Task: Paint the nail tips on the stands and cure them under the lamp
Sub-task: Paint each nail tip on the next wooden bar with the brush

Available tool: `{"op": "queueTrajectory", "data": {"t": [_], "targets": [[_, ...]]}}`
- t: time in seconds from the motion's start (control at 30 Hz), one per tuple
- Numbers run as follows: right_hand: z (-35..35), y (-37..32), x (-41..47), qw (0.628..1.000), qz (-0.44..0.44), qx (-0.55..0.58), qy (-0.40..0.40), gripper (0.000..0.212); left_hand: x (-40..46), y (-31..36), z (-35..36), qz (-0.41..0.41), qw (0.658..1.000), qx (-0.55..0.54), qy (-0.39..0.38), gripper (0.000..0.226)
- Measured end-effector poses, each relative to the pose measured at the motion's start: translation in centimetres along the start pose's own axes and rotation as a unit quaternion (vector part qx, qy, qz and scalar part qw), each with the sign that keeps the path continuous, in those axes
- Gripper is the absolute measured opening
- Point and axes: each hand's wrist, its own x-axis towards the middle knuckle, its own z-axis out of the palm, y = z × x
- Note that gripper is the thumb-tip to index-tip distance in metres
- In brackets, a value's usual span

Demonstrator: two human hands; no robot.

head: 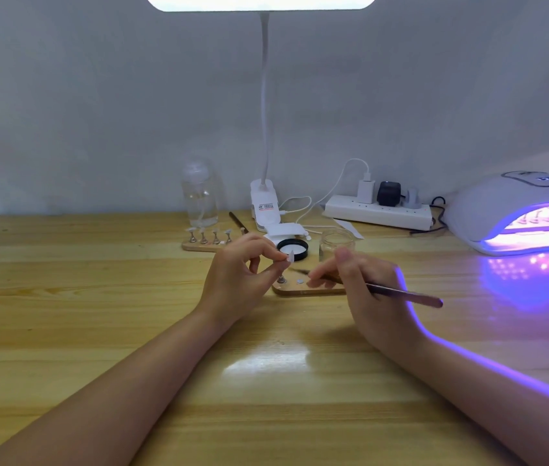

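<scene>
A: Head view, left to right: what is held, and how should it be handled?

B: A nail tip (290, 255) is pinched between thumb and forefinger of the left hand (236, 274), just above a metal stand (280, 280) on the wooden base (303, 290) lying between the hands. The tip is judged light, thin and slightly springy, easily flicked away; it is best taken by its edges so wet polish is not touched. A slim brush (400, 292) is gripped pen-fashion by the right hand (363, 280).

A: And the containers?

B: Beyond the left hand a clear pump bottle (200, 193) with clear liquid is seen. Beyond the right hand, a small glass jar (337, 245) stands uncapped, its contents indistinct, its black lid (293, 248) beside it. Far right, stands are lit inside the curing lamp (518, 210).
</scene>
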Motion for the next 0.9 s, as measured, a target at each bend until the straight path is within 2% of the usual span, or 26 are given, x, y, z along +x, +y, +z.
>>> {"op": "queueTrajectory", "data": {"t": [0.1,0.2,0.33,0.5,0.67,0.9], "targets": [[-0.11,0.02,0.17,0.999,-0.006,-0.042,0.011,0.038,-0.04,-0.09,-0.07,0.001,1.0,-0.001,-0.005,0.015],[-0.01,0.13,0.02,0.999,0.042,0.012,0.0,0.036,-0.01,-0.18,0.03,-0.001,1.0,-0.001,-0.003,0.013],[0.06,0.07,0.11,1.0,0.009,-0.012,0.016,0.036,0.0,-0.28,0.08,0.0,1.0,0.006,-0.003,0.012],[-0.02,-0.03,-0.14,0.998,0.052,0.041,-0.012,0.04,0.01,-0.14,0.11,-0.012,1.0,-0.003,0.002,0.015],[-0.23,-0.11,0.08,0.999,0.011,-0.002,0.044,0.037,0.05,0.16,-0.18,-0.007,0.999,-0.024,-0.031,0.019],[-0.14,0.42,0.19,0.997,-0.035,-0.058,0.026,0.04,0.13,0.2,-0.19,-0.008,0.999,-0.027,-0.047,0.025]]}}
